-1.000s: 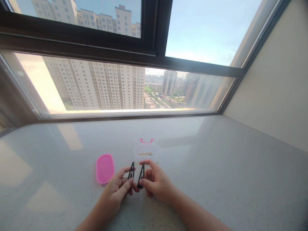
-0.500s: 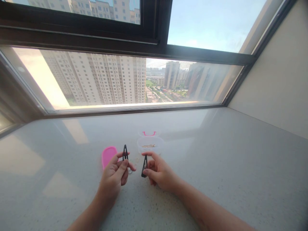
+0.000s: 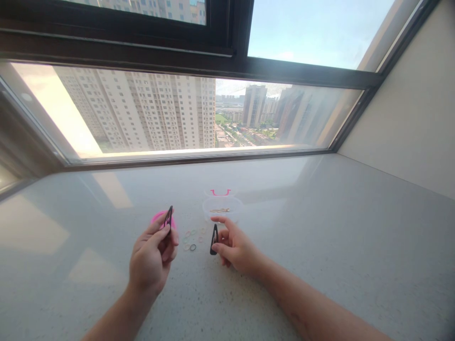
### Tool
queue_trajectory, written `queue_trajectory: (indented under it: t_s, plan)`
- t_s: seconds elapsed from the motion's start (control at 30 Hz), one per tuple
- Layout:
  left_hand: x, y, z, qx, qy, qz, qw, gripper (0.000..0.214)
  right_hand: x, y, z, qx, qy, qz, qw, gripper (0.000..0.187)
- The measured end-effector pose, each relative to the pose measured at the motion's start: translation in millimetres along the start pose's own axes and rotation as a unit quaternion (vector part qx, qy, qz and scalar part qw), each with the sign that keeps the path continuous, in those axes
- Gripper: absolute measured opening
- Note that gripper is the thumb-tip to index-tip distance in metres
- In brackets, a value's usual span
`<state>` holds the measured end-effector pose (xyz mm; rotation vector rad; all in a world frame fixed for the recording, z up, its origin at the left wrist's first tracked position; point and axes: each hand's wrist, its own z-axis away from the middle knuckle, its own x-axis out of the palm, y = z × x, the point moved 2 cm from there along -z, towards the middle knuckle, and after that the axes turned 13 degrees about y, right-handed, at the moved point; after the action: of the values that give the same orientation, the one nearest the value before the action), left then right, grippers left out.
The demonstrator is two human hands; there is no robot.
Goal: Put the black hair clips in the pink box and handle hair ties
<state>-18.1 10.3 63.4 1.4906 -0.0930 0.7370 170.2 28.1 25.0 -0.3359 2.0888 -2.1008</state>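
Between thumb and fingers, my left hand (image 3: 151, 258) pinches a black snap hair clip (image 3: 168, 219), held up in front of a pink lid-like piece (image 3: 156, 218) that it partly covers. My right hand (image 3: 236, 246) grips a second black snap hair clip (image 3: 213, 240) by its lower part, the index finger stretched out above it. Several small hair ties (image 3: 193, 247), pale ones and a dark one, lie on the counter between my hands. Just beyond my right hand stands a clear plastic box (image 3: 205, 207) with gold-coloured hairpins (image 3: 220, 210) in it.
A pink handle (image 3: 221, 192) shows at the far side of the clear box. The speckled white counter (image 3: 320, 246) runs back to a dark-framed window (image 3: 177, 162), with a pale wall (image 3: 408, 128) on the right.
My left hand has moved left with its hair clip, now over the pink piece, and the small hair ties have come into fuller view. My right hand has hardly moved.
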Motion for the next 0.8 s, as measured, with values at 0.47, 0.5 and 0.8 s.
queue_trajectory:
  t_s: [0.47, 0.5, 0.8]
  plan:
    - [-1.1, -3, -2, -0.165, -0.141, 0.048, 0.975, 0.047, 1, 0, -1, -0.005, 0.001, 0.000, 1.000, 0.055]
    - [0.4, -5, -1, -0.164, -0.144, 0.028, 0.976, 0.048, 2, 0, -1, -0.010, 0.006, -0.001, 1.000, 0.054]
    - [5.3, -34, 5, -0.028, -0.174, -0.149, 0.973, 0.065, 3, -1, 2, -0.068, 0.057, 0.012, 0.996, 0.059]
